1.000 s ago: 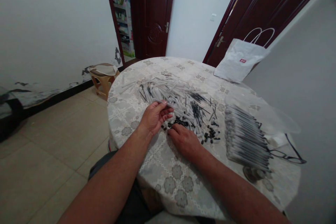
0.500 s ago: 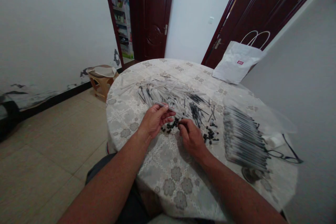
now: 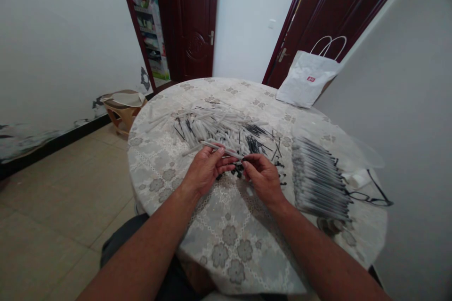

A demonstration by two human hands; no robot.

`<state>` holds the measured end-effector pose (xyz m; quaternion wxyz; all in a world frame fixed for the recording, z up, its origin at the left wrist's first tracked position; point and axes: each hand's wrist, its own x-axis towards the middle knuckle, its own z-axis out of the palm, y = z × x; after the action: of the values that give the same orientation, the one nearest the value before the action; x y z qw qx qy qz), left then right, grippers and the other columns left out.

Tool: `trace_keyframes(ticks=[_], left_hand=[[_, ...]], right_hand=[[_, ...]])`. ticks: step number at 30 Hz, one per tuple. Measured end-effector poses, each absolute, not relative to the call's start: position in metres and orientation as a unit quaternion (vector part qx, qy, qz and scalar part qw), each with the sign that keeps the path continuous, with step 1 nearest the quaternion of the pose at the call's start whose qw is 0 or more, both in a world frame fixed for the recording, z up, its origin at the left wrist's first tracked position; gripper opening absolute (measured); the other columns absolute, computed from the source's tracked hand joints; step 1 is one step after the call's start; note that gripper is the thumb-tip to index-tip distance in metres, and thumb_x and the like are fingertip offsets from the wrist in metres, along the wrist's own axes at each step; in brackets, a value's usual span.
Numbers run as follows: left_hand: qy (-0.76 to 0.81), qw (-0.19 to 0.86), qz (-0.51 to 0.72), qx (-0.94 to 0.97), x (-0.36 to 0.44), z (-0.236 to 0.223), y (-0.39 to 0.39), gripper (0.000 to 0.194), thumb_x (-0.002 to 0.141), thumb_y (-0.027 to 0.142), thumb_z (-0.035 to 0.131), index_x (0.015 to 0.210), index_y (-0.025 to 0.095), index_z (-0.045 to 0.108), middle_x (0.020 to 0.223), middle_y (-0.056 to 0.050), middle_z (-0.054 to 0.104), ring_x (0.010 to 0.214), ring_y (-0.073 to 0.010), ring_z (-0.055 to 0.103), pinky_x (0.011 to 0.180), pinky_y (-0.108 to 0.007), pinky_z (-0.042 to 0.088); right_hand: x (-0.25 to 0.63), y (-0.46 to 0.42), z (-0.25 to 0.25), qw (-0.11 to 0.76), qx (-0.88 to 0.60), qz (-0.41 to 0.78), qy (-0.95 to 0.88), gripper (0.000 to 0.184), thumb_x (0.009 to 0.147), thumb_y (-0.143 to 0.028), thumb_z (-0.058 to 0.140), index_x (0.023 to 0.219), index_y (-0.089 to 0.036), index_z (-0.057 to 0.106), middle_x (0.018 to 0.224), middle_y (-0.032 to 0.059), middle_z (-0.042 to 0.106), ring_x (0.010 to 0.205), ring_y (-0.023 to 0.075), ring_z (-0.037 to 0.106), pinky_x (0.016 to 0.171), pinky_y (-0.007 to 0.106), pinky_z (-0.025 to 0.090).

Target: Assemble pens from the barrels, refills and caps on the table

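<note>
My left hand (image 3: pixel 208 167) pinches a pale, slim pen barrel (image 3: pixel 230 152) between thumb and fingers, and the barrel slants down to the right. At its right end, my right hand (image 3: pixel 263 176) is closed with thumb and fingertips on a small black pen cap (image 3: pixel 244 160), mostly hidden by the fingers. The cap meets or nearly meets the barrel; I cannot tell which. Under and between both hands lie several small black caps (image 3: pixel 237 170). Just beyond them spreads a loose heap of whitish pen barrels (image 3: pixel 219 117), with thin black refills (image 3: pixel 254 145) at its right side.
On the right of the round, cloth-covered table (image 3: pixel 226 244) lies a stack of pens (image 3: pixel 319 178) in rows. Eyeglasses (image 3: pixel 374 201) and a small glass jar (image 3: pixel 330 226) are beside it. A white paper bag (image 3: pixel 305 77) stands at the back; a stool (image 3: pixel 123 110) is left.
My right hand has come up from the black caps to the right end of the barrel. The whole view has shifted a little to the right.
</note>
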<state>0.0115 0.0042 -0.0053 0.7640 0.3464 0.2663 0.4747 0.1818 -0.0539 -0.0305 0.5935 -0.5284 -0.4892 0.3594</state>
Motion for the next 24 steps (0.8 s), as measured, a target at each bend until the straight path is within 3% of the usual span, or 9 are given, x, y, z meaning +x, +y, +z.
trace_keyframes(ticks=[11,18,24], left_hand=[[0.266,0.760,0.465,0.368,0.0122,-0.0039,0.0014,0.034,0.083,0.029,0.079,0.104,0.019,0.055,0.098,-0.009,0.076,0.085,-0.0227,0.077,0.073,-0.033,0.063],[0.288,0.741,0.469,0.385,0.0128,-0.0042,0.0020,0.032,0.080,0.027,0.081,0.102,0.015,0.061,0.093,-0.009,0.076,0.083,-0.0213,0.077,0.072,-0.032,0.064],[0.290,0.743,0.454,0.397,0.0100,-0.0031,0.0021,0.030,0.080,0.027,0.081,0.100,0.014,0.062,0.094,-0.011,0.077,0.083,-0.0212,0.077,0.072,-0.031,0.064]], right_hand=[[0.1805,-0.0537,-0.0280,0.594,-0.524,0.367,-0.487,0.027,0.084,-0.041,0.074,0.100,-0.021,0.065,0.073,-0.0025,0.066,0.056,0.0114,0.056,0.053,0.024,0.046],[0.1828,-0.0557,-0.0300,0.586,-0.556,0.293,-0.512,0.024,0.087,-0.039,0.072,0.101,-0.021,0.068,0.082,0.0007,0.069,0.064,0.0132,0.059,0.058,0.025,0.046],[0.1862,-0.0573,-0.0304,0.556,-0.583,0.277,-0.524,0.029,0.093,-0.048,0.064,0.096,-0.020,0.069,0.064,-0.0020,0.062,0.054,0.0135,0.053,0.052,0.026,0.041]])
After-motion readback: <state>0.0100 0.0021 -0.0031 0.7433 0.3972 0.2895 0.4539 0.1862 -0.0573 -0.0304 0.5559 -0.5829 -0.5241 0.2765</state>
